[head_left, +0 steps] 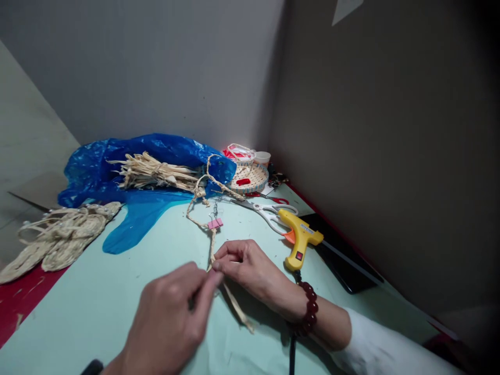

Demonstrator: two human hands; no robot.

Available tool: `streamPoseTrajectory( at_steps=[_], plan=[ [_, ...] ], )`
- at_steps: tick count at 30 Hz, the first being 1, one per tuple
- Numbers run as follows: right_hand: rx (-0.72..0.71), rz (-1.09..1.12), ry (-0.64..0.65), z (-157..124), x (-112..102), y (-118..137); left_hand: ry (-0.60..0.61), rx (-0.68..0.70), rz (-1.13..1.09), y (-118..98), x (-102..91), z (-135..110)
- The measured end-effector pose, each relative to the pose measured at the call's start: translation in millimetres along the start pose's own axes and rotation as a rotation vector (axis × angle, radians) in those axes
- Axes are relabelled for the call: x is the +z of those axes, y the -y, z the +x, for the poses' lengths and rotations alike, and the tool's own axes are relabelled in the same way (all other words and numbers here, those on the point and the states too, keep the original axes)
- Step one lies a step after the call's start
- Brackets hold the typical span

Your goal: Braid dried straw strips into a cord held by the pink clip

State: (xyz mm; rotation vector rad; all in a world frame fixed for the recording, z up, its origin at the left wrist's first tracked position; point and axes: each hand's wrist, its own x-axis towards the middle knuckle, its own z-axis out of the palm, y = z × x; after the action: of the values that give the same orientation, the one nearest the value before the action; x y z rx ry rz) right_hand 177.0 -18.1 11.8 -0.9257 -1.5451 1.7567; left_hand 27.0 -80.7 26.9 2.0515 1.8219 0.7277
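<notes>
A thin braid of dried straw (213,244) runs down the table toward me, held at its upper part by a pink binder clip (215,223). My right hand (250,265), with a dark red bead bracelet at the wrist, pinches the braid's near end. Close against it, my left hand (175,302) is closed with thumb and forefinger together at the same spot; the strand between them is mostly hidden. A loose straw strand (238,308) sticks out below my right hand. Beyond the clip, the finished braid (190,208) curls back toward a straw bundle (156,174).
The bundle lies on a blue plastic bag (133,224). At left are woven straw sandals (66,234). On the right lie white-handled scissors (269,214), a yellow glue gun (300,239) and a black tablet-like slab (347,268). A round woven tray (255,177) stands behind.
</notes>
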Motion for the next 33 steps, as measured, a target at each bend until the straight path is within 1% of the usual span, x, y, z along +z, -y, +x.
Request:
streamPoseTrajectory(
  at_steps=[1,2,3,4,5,6,7,8,9,12,15,18,23,25,28,30,31,33],
  plan=[
    [0.008,0.058,0.013,-1,1,1,-0.060,-0.059,-0.055,2,-4.4,5],
    [0.011,0.108,0.025,-1,2,2,-0.061,-0.117,-0.160,5,-7.4,10],
    [0.014,0.145,0.035,-1,2,3,-0.006,-0.195,-0.302,9,-8.7,15],
    [0.016,0.164,0.038,-1,3,3,0.145,-0.283,-0.491,12,-8.3,19],
    [0.016,0.158,0.035,-1,3,3,0.268,-0.353,-0.678,14,-6.6,22],
    [0.016,0.133,0.026,0,2,2,0.361,-0.402,-0.832,16,-4.0,24],
    [0.016,0.094,0.018,0,2,2,0.425,-0.431,-0.952,17,-1.1,26],
    [0.012,0.041,0.010,1,1,1,0.449,-0.441,-1.025,18,1.7,26],
    [0.001,-0.024,0.009,1,0,0,0.450,-0.436,-1.050,18,3.8,26],
    [-0.060,-0.263,0.023,-1,-4,-1,0.425,-0.414,-0.999,15,6.2,24],
    [-0.099,-0.454,0.024,-5,-5,1,0.369,-0.432,-0.976,13,4.6,22],
    [-0.104,-0.534,0.046,-7,-7,4,0.325,-0.453,-0.932,12,3.2,21],
    [-0.096,-0.610,0.070,-8,-10,9,0.302,-0.497,-0.893,12,7.2,22],
    [-0.121,-0.702,0.031,-10,-8,13,0.289,-0.522,-0.863,13,9.4,23],
    [-0.151,-0.947,-0.103,-14,-4,18,0.272,-0.513,-0.798,12,10.4,23],
    [-0.175,-1.066,-0.152,-16,-2,19,0.265,-0.516,-0.782,12,9.7,22],
    [-0.212,-1.105,-0.158,-17,-1,18,0.263,-0.521,-0.778,12,9.3,22],
    [-0.358,-1.181,-0.151,-20,1,15,0.257,-0.527,-0.778,11,8.8,21]
  ],
)
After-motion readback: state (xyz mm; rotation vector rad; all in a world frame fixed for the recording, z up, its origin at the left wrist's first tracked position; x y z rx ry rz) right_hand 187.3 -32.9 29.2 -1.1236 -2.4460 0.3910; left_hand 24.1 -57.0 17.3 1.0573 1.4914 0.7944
